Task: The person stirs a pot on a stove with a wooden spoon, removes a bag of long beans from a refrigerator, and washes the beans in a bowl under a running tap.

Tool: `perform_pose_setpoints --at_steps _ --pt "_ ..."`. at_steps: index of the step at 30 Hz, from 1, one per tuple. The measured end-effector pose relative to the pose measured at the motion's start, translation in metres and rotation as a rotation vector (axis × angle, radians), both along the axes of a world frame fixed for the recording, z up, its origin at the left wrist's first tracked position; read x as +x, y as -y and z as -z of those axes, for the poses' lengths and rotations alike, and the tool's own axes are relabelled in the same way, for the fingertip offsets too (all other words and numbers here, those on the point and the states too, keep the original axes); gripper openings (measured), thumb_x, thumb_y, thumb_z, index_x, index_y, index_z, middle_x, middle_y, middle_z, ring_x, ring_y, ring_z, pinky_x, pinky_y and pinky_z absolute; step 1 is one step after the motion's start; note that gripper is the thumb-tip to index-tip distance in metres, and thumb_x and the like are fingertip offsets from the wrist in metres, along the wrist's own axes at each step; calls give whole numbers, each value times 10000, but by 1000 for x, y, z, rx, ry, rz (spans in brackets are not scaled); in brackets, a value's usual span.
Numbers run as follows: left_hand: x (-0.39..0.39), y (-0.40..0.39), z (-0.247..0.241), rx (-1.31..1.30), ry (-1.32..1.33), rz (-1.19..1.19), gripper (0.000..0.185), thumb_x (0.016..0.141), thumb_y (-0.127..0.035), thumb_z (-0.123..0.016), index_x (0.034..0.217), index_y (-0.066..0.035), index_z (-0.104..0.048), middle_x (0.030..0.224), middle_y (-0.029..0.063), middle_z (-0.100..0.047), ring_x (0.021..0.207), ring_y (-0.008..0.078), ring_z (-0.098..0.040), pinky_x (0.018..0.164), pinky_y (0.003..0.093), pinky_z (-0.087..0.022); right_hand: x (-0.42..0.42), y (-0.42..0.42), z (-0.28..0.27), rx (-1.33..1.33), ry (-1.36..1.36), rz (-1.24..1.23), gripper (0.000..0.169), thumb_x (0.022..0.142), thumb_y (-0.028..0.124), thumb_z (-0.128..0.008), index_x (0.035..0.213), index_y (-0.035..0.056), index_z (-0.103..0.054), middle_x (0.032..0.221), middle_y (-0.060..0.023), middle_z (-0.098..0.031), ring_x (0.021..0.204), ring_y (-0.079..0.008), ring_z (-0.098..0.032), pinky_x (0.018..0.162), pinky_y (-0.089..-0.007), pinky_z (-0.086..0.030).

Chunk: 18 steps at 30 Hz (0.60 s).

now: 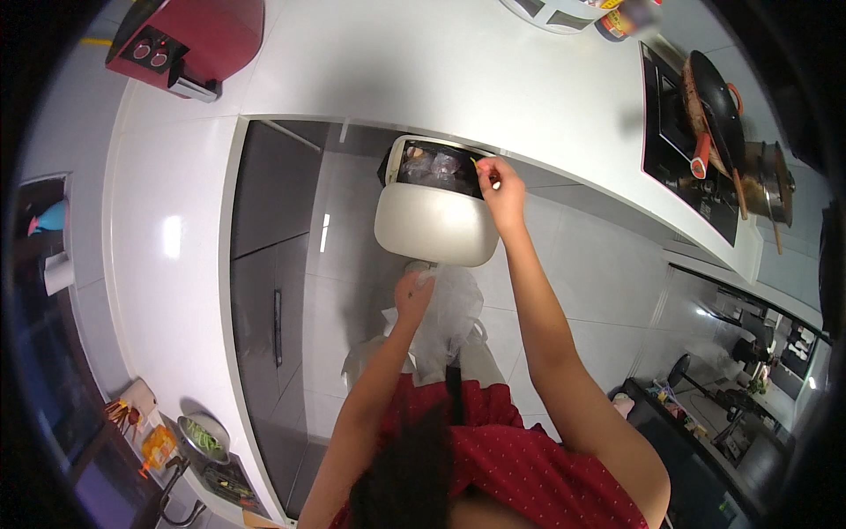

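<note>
A trash bin (394, 161) stands below the counter edge, its pale lid (436, 223) tipped toward me. A black liner (466, 186) and crumpled clear plastic waste (441, 165) show inside. At the bin's right rim, my right hand (500, 188) pinches a small yellow scrap (473, 162), too small to name. My left hand (414, 294) is below the lid, closed on a translucent plastic bag (453, 311) that hangs toward my legs. Part of that grip is hidden.
White counter (423, 73) runs along the top and left, above grey cabinets (271, 192). A red air fryer (205, 40) sits top left. On the right, a wok (714, 112) rests on a black cooktop (661, 132). A metal bowl with green vegetables (203, 436) stands near the sink.
</note>
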<state>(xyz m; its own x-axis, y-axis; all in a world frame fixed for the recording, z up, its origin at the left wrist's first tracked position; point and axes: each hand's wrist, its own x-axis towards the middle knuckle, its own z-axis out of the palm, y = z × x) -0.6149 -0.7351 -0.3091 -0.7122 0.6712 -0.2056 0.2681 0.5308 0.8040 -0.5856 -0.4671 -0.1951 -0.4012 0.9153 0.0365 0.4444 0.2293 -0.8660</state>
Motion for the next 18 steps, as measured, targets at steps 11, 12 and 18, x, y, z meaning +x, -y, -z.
perform_pose_setpoints --at_steps 11,12,18 --pt "-20 -78 -18 -3 18 -130 319 712 -241 -657 941 -21 -619 943 152 -614 874 312 -583 746 388 -459 27 8 -42 136 74 -137 206 767 44 -619 971 69 -622 924 -126 -592 814 -247 -585 696 -319 -478" --pt "-24 -90 -33 18 16 -170 326 718 -252 -649 946 -21 -618 948 155 -614 882 319 -579 753 395 -458 35 16 -55 161 54 -152 194 772 49 -620 964 69 -624 929 -118 -594 834 -243 -580 697 -317 -476" --pt "-72 -111 -84 119 475 -265 430 760 -277 -619 1092 -7 -573 986 156 -617 932 293 -587 806 353 -453 44 59 -101 193 217 -296 341 753 155 -687 1056 50 -571 1040 -125 -564 911 -261 -555 769 -333 -460"
